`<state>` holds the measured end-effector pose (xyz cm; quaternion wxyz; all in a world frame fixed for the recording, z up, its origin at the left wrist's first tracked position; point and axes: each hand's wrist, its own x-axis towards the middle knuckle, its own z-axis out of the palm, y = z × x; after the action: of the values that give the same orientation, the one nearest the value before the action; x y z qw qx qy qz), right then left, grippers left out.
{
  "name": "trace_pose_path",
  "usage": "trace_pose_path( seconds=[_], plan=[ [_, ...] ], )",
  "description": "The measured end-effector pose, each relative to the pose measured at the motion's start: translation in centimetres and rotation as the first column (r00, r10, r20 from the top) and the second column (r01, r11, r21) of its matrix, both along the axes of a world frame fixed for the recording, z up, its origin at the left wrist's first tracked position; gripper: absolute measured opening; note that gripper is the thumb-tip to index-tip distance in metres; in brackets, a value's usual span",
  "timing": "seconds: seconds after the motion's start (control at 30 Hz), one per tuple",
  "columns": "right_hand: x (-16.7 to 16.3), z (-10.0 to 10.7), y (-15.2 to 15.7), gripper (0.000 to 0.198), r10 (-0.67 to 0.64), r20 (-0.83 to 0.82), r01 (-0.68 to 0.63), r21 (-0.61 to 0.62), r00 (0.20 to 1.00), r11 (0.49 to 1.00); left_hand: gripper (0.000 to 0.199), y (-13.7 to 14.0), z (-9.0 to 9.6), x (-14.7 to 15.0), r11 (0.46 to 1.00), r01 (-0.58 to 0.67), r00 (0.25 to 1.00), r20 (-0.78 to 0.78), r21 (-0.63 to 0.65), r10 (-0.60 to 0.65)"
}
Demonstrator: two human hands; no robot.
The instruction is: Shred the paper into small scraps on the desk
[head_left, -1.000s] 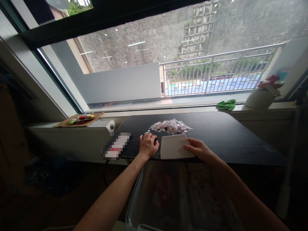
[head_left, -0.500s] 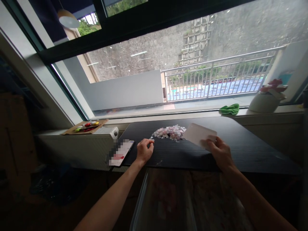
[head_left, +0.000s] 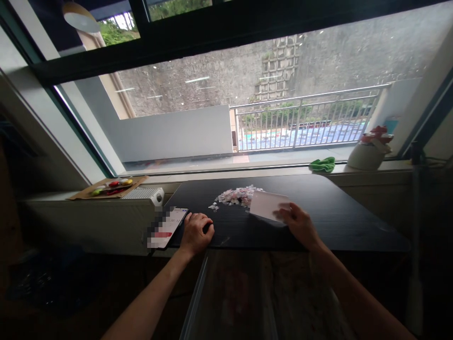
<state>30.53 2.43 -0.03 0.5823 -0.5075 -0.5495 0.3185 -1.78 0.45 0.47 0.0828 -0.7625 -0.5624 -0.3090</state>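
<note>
My right hand (head_left: 299,222) is closed on the right edge of a thin, pale rectangular card (head_left: 267,204). The card is tilted over the black tabletop (head_left: 339,222), its left side overlapping the right end of a heap of small white and pinkish paper scraps (head_left: 235,195). A few loose scraps (head_left: 213,207) lie off the heap's left end. Resting near the table's front left, my left hand (head_left: 197,231) has loosely bent fingers, the thumb held apart, and nothing visible in it. A phone with a lit screen (head_left: 172,224) lies just left of that hand, partly blurred out.
A clear plastic bin (head_left: 194,297) stands below the table's front edge. On the sill are a green cloth (head_left: 322,164) and a pale container with a red top (head_left: 368,153). A radiator (head_left: 116,219) at left bears cardboard with small colourful items (head_left: 115,184). A window is behind.
My left hand has moved left off the loose scraps toward the phone, and its fingers have loosened. The card in my right hand has shifted slightly against the heap. The whole view has turned somewhat.
</note>
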Motion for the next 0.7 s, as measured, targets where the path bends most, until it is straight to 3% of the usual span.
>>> trace_pose_path(
  seconds=[0.13,0.33,0.37,0.43,0.53,0.6,0.7],
  plan=[
    [-0.3,-0.1,0.3,0.034,-0.035,0.021,0.035,-0.017,0.999,0.999,0.014,0.1,-0.1,0.0,1.0,-0.002,1.0,-0.006,0.008,0.002],
    [-1.2,0.1,-0.3,0.035,0.219,0.021,-0.218,-0.039,0.976,0.975,0.012,0.2,-0.3,0.0,1.0,-0.009,1.0,-0.009,0.007,0.009],
    [-1.0,0.3,-0.6,0.035,0.199,0.035,-0.198,-0.026,0.979,0.98,0.012,0.2,-0.3,0.0,1.0,-0.009,1.0,-0.009,0.007,0.009],
    [-0.2,0.6,-1.3,0.033,0.036,0.136,-0.038,0.018,0.99,0.999,0.012,0.2,-0.3,0.1,1.0,-0.009,1.0,-0.006,0.003,0.009],
    [1.0,0.9,-2.9,0.03,-0.239,0.427,0.229,0.074,0.872,0.971,0.012,0.2,-0.3,0.2,1.0,-0.015,1.0,0.0,-0.004,0.015],
    [0.9,0.9,-4.1,0.03,-0.241,0.517,0.231,0.085,0.821,0.969,0.011,0.1,-0.3,0.2,1.0,-0.018,1.0,-0.002,-0.007,0.018],
    [-0.8,0.5,-5.8,0.029,-0.178,0.542,0.16,0.08,0.822,0.984,0.011,0.1,-0.3,0.3,1.0,-0.023,1.0,-0.006,-0.006,0.023]
  ],
)
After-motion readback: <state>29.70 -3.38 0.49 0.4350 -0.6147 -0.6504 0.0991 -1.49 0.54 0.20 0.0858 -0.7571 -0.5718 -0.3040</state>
